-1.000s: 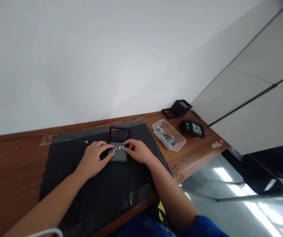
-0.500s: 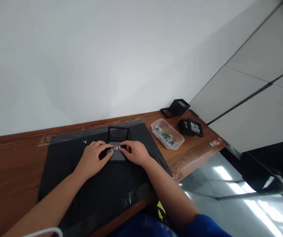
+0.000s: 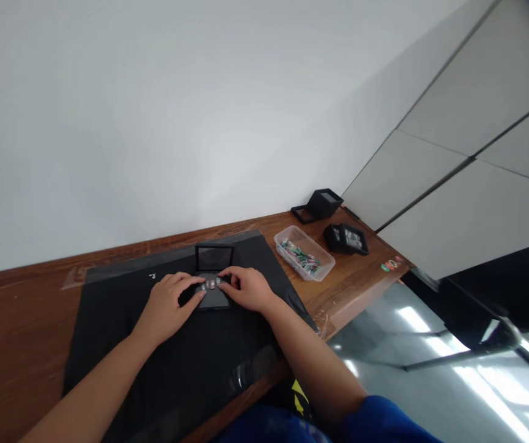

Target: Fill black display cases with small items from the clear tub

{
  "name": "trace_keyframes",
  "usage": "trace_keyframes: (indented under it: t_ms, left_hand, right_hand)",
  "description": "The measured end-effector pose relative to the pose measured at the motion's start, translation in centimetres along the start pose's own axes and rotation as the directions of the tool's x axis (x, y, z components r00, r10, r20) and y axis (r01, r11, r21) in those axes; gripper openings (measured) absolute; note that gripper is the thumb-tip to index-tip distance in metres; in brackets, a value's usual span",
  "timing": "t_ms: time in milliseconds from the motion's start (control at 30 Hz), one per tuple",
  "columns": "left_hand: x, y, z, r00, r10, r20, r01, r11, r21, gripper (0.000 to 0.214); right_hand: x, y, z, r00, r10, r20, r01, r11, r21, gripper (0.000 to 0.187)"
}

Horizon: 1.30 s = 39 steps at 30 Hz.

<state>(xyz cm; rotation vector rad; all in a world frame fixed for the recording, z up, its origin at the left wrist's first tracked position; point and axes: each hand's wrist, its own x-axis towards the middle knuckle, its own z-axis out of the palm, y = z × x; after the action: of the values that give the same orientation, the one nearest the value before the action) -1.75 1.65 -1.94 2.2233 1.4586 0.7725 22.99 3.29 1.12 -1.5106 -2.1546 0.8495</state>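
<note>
On the far left the table (image 3: pixel 19 320) showed bare brown wood grain, and further along it a black mat (image 3: pixel 107 307) lay flat. A small white mark (image 3: pixel 152 275) showed near the mat's back edge. The left hand (image 3: pixel 168 306) came in low over the mat, its thumb and forefinger stretched forward, a little apart, at the left end of a short row of small shiny pieces (image 3: pixel 212 284). From where I stood I could not tell whether those two fingertips pinched the end piece or only rested against it.

The row lay across the grey base (image 3: pixel 213 301) of a little black case, towards the back, near the hinge side; the lid (image 3: pixel 214 257) stood raised behind. At the row's other end was the right hand (image 3: pixel 250 289), thumb and forefinger bent towards the last piece; whether they gripped it, I could not tell either.

Right of the mat sat a clear tub (image 3: pixel 323 269), loosely filled with green, pink and white bits (image 3: pixel 308 261). Beyond it a black box (image 3: pixel 325 202) stood near the wall (image 3: pixel 154 123), and a second box (image 3: pixel 346 246) in front showed pale pieces. The right forearm ran down into a blue sleeve (image 3: pixel 379 421). Small coloured rounds (image 3: pixel 392 264) lay near the table's right end.
</note>
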Motion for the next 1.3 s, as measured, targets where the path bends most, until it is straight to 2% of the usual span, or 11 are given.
trace_keyframes:
  t_ms: [200,300,400,467,500,533,567,633,800,1000,1300]
  left_hand:
    - [0.1,0.0,-0.1,1.0,0.023,-0.012,-0.023,1.0,0.003,0.033]
    - [0.0,0.1,0.0,0.999,0.03,-0.03,-0.03,1.0,0.011,0.035]
    - [-0.1,0.1,0.1,0.998,0.03,-0.049,-0.029,0.999,0.015,0.035]
    - [0.0,0.0,0.2,0.998,0.024,-0.057,-0.023,1.0,0.016,0.034]
    - [0.0,0.0,0.3,0.998,0.021,-0.06,-0.02,1.0,0.015,0.033]
    - [0.0,0.0,0.3,0.998,0.017,-0.062,-0.016,1.0,0.014,0.033]
    - [0.0,0.0,0.4,0.998,0.014,-0.064,-0.013,1.0,0.012,0.033]
    - [0.1,0.0,0.4,0.997,0.006,-0.07,-0.006,1.0,0.011,0.033]
    - [0.0,0.1,0.5,0.995,-0.002,-0.097,0.003,1.0,0.012,0.036]
    - [0.0,0.0,0.4,0.995,0.009,-0.1,-0.009,1.0,0.002,0.039]
    - [0.1,-0.8,0.7,0.996,0.002,-0.089,-0.004,1.0,-0.023,0.038]
  right_hand:
    - [-0.6,-0.7,-1.2,0.998,-0.016,0.06,0.013,0.999,0.05,0.035]
    - [-2.0,-1.5,-4.6,0.987,-0.078,0.141,0.064,0.993,0.101,0.031]
    - [-3.6,-1.3,-9.7,0.967,-0.083,0.243,0.05,0.989,0.137,0.031]
    - [-4.1,-0.2,-13.1,0.988,-0.012,0.157,0.009,1.0,0.021,0.034]
    - [-4.0,0.7,-14.7,0.997,0.05,0.063,-0.042,0.992,-0.118,0.033]
    - [-3.8,1.7,-15.9,0.991,0.111,-0.077,-0.128,0.956,-0.264,0.034]
    - [-3.5,2.8,-16.9,0.976,0.14,-0.165,-0.187,0.929,-0.32,0.04]
    - [-2.6,5.0,-18.1,0.953,0.173,-0.247,-0.26,0.888,-0.379,0.044]
    - [-0.5,8.8,-17.2,0.949,0.242,-0.202,-0.311,0.819,-0.483,0.025]
    - [0.7,9.9,-15.3,0.931,0.33,-0.156,-0.359,0.752,-0.554,0.032]
    - [0.9,11.2,-15.2,0.912,0.398,-0.096,-0.38,0.736,-0.56,0.035]
